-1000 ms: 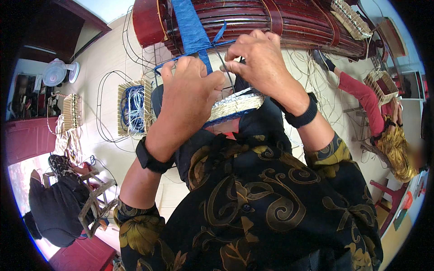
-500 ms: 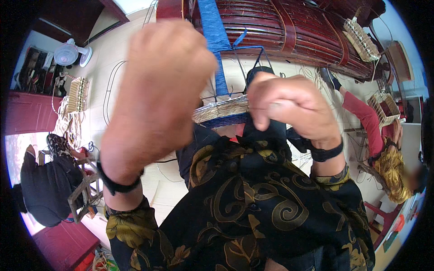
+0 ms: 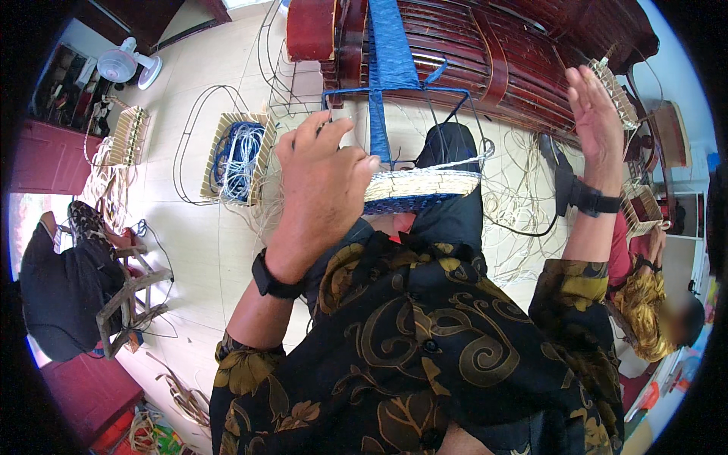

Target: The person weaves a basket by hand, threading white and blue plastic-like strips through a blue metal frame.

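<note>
Hands (image 3: pixel 597 129) well apart, left one (image 3: pixel 322 193) beside (perhaps against) a woven basket (image 3: pixel 425 184).

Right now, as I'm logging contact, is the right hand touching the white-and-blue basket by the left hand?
No, the right hand is out to the right, visibly apart from the basket.

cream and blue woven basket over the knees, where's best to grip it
The cream and blue woven basket is probably best gripped by its wall's right end, the right hand coming from the right: tight weave gives breadth there, the blue-topped wire frame above is thin and open, and the left hand covers the other end in view.
</note>
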{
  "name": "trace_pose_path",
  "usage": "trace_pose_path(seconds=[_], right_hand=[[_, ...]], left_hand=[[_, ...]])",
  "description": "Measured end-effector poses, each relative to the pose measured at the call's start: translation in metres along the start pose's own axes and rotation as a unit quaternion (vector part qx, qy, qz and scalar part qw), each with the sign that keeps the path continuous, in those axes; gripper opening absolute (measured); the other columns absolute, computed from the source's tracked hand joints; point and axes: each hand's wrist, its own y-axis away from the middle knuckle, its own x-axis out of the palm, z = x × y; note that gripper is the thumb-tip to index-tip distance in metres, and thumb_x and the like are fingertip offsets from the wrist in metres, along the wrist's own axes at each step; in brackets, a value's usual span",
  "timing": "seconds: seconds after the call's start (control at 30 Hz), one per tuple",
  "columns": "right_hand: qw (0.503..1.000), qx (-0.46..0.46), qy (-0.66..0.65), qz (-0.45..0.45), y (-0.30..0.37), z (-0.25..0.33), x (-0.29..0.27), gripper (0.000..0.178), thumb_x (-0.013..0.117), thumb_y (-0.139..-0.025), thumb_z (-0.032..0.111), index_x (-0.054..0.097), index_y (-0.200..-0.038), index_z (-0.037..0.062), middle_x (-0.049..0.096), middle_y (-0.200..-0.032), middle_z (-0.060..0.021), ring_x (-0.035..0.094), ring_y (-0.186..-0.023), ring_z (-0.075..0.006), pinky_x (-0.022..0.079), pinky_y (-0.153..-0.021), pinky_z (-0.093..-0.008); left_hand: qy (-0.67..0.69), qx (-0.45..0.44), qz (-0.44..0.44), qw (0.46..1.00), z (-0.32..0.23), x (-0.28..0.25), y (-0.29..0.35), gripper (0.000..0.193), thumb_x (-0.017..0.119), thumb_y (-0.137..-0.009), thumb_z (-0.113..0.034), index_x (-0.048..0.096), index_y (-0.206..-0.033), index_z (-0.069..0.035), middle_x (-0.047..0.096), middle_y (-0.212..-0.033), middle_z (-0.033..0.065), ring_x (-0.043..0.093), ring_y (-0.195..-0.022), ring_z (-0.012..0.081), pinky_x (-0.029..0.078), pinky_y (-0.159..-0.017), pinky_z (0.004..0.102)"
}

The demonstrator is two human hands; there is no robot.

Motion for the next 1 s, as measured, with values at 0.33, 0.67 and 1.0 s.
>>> trace_pose_path(seconds=[0.33,0.67,1.0], right_hand=[[0.906,-0.257,0.332,0.054,0.094,0.018,0.107,0.018,0.061,-0.079,0.011,0.062,-0.095,0.0018,0.06,-0.086,-0.0055,0.055,-0.08,-0.0143,0.04,-0.08,-0.0254],[0.839,-0.185,0.431,0.276,0.098,-0.013,0.131,0.006,0.062,-0.071,0.01,0.061,-0.073,0.0047,0.058,-0.067,-0.0045,0.052,-0.068,-0.0192,0.033,-0.074,-0.0315],[0.708,-0.275,0.611,0.225,0.078,-0.041,0.132,0.003,0.067,-0.067,0.014,0.065,-0.07,0.0138,0.053,-0.072,-0.002,0.046,-0.078,-0.0216,0.029,-0.076,-0.0368]], left_hand=[[0.031,-0.022,-0.101,0.994,-0.027,-0.012,-0.01,0.008,0.065,-0.066,-0.004,0.066,-0.073,-0.006,0.052,-0.116,0.0097,0.04,-0.115,0.0311,0.03,-0.096,0.0386],[0.293,-0.06,-0.142,0.944,-0.055,0.018,-0.03,0.013,0.059,-0.067,-0.001,0.057,-0.079,-0.001,0.055,-0.091,0.0154,0.051,-0.094,0.0315,0.04,-0.081,0.0402],[0.103,-0.01,0.077,0.992,-0.029,0.027,-0.028,0.005,0.052,-0.069,-0.003,0.057,-0.07,-0.002,0.054,-0.07,0.0126,0.054,-0.075,0.0295,0.037,-0.078,0.0395]])
